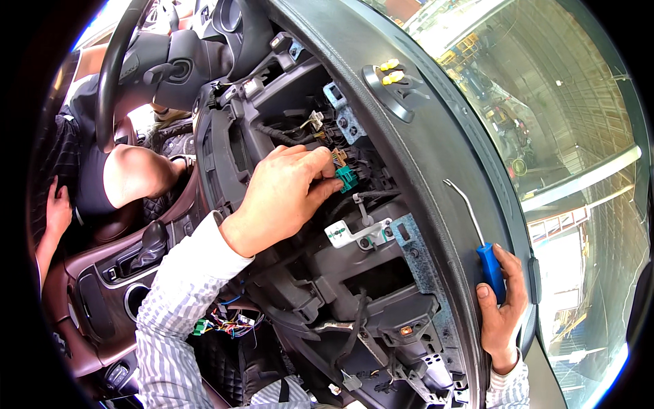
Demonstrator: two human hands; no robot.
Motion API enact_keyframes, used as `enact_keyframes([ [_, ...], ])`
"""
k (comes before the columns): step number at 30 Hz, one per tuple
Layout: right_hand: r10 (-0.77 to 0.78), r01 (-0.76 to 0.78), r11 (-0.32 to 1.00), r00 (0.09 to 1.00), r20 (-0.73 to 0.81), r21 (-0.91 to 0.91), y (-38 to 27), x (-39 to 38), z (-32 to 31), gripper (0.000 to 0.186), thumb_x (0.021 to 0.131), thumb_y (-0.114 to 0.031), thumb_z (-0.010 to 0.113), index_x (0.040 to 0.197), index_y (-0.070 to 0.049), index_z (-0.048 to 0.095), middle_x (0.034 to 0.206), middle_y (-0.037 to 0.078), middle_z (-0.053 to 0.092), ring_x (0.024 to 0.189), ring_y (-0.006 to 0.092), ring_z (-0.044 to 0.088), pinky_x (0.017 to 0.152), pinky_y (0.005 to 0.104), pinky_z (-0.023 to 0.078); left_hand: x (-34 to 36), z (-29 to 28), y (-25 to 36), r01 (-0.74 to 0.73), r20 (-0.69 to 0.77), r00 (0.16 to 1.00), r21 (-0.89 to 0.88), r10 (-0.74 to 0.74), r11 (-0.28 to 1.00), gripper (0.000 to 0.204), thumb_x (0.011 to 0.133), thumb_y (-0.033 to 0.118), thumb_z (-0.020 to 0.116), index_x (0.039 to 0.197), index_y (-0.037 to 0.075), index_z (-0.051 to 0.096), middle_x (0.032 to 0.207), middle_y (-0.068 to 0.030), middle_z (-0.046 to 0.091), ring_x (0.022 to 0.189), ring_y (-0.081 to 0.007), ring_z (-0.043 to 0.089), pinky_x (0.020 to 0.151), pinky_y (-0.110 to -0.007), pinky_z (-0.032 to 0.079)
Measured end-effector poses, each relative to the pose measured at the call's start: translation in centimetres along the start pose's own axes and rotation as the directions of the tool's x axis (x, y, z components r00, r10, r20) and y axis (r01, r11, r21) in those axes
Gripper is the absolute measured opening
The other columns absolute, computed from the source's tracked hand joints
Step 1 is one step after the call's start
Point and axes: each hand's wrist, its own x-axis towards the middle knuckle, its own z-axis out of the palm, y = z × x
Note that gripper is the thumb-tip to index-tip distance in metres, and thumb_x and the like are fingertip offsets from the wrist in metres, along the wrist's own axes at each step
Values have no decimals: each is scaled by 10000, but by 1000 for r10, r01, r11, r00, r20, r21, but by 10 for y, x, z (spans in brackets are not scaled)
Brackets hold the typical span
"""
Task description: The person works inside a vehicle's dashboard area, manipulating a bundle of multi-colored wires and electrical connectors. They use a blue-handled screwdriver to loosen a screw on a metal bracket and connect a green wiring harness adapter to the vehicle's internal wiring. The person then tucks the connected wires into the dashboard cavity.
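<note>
My left hand [283, 194] reaches into the opened dashboard, thumb and fingers pinched on a teal plug connector [347, 178]. Tan connector pins or wires [338, 157] show just beyond my fingertips, and dark wiring surrounds them. On the dashboard's padded top, my right hand [504, 296] is closed around the blue handle of a hook pick [492, 269]. The pick's bent metal shaft points away toward the far end of the dash. A white bracket [354, 234] is fixed to the frame nearer than the teal connector.
A black round-based piece with yellow clips [392, 76] lies on the dash top [436, 157]. Another person's knee [139, 174] and hand [58, 206] are at the left, near the steering wheel [109, 82]. Loose coloured wires [235, 322] hang below my left forearm. The windshield [545, 102] borders the right.
</note>
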Motion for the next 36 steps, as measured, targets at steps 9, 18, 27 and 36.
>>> enact_keyframes([
  [9, -16, 16, 1000, 1000, -5, 11, -1, 1, 1, 532, 861, -105, 673, 1359, 23, 536, 1323, 218, 567, 1228, 352, 547, 1072, 422, 407, -3, 8, -5, -2, -50, 999, -24, 1, 1000, 192, 797, 104, 786, 815, 44, 604, 769, -73, 652, 761, -278, 599, 704, -395, 478],
  [18, 5, -4, 1000, 1000, -18, 28, 1, -1, 2, 538, 852, -89, 670, 1360, 24, 535, 1329, 217, 563, 1230, 346, 546, 1075, 420, 404, -1, 7, 1, 3, -50, 999, -5, -3, 1000, 184, 787, 92, 786, 813, 38, 612, 784, -73, 663, 775, -280, 600, 691, -394, 490],
  [27, 11, -11, 1000, 1000, -19, 27, 1, -2, 2, 542, 852, -89, 669, 1365, 22, 534, 1323, 214, 564, 1228, 341, 546, 1078, 418, 399, 2, 1, 15, 26, -54, 998, -120, -32, 992, 146, 791, 46, 772, 832, 21, 634, 797, -75, 641, 790, -276, 576, 710, -381, 481],
  [36, 28, -26, 999, 999, -33, 41, 3, 1, 5, 543, 854, -107, 678, 1364, 18, 539, 1309, 201, 566, 1212, 316, 546, 1074, 405, 393, -6, -5, -9, 69, -80, 991, -394, -109, 916, 118, 813, 37, 766, 862, 25, 660, 907, -51, 646, 910, -231, 599, 904, -357, 438],
])
